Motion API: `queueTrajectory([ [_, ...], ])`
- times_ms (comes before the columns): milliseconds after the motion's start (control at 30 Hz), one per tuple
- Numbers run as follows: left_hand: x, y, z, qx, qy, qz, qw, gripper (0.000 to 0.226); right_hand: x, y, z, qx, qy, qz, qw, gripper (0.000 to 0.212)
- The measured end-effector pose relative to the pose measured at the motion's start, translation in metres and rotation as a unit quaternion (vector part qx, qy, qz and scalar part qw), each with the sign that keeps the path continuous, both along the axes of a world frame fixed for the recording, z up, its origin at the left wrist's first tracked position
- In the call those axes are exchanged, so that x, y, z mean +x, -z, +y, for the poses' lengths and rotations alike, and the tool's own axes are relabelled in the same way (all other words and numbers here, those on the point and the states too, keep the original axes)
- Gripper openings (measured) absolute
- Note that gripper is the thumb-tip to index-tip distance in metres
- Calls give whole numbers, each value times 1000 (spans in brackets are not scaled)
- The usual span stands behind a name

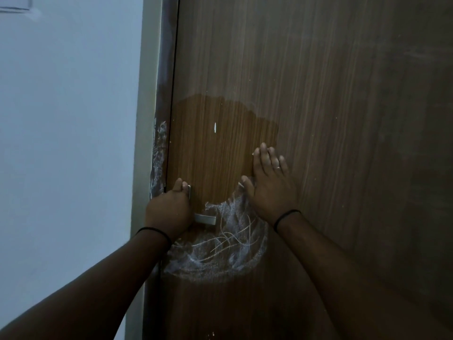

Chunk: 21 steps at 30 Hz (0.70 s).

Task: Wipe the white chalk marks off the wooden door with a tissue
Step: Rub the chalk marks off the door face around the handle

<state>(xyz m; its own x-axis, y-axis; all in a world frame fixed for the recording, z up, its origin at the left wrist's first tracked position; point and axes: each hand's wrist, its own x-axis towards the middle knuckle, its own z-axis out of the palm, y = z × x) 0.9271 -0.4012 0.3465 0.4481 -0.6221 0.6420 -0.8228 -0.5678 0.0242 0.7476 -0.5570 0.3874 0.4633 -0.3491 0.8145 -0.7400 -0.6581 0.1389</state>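
Left hand [169,207] curled round the metal door handle [204,218], handle's long axis horizontal, pointing right. Right hand [268,185] flat on the wooden door [318,119], fingers straight, close together, pointing up — tissue not visible, maybe under palm, can't tell. Chalk marks [220,251] below and between the hands — white swirls, scribbles; more on door frame [159,148] by the wall [68,143]. Darker patch above.

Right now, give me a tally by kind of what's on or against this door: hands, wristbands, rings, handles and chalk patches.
Hands: 2, the left hand gripping the metal door handle, the right hand flat on the wooden door
Black wristbands: 2
Rings: 1
Metal door handles: 1
Chalk patches: 2, a large scribble and a smear on the frame edge
Total: 8
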Motion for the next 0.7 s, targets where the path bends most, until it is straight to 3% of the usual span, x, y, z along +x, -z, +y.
queueTrajectory([
  [200, -1, -2, 2, 2, -3, -6, 1000, 66, 2, 41, 9, -21, -33, 97, 995, 67],
  [433, 0, 3, -2, -3, -2, -23, 1000, 64, 6, 19, 11, 34, -26, -31, 999, 68],
  [600, 3, 2, -2, -3, -6, -29, 1000, 59, 17, 59, 23, 3, -65, 87, 994, 65],
  [700, 2, 2, -4, 2, -10, -27, 1000, 61, -3, 64, 8, -13, -31, 85, 996, 62],
])
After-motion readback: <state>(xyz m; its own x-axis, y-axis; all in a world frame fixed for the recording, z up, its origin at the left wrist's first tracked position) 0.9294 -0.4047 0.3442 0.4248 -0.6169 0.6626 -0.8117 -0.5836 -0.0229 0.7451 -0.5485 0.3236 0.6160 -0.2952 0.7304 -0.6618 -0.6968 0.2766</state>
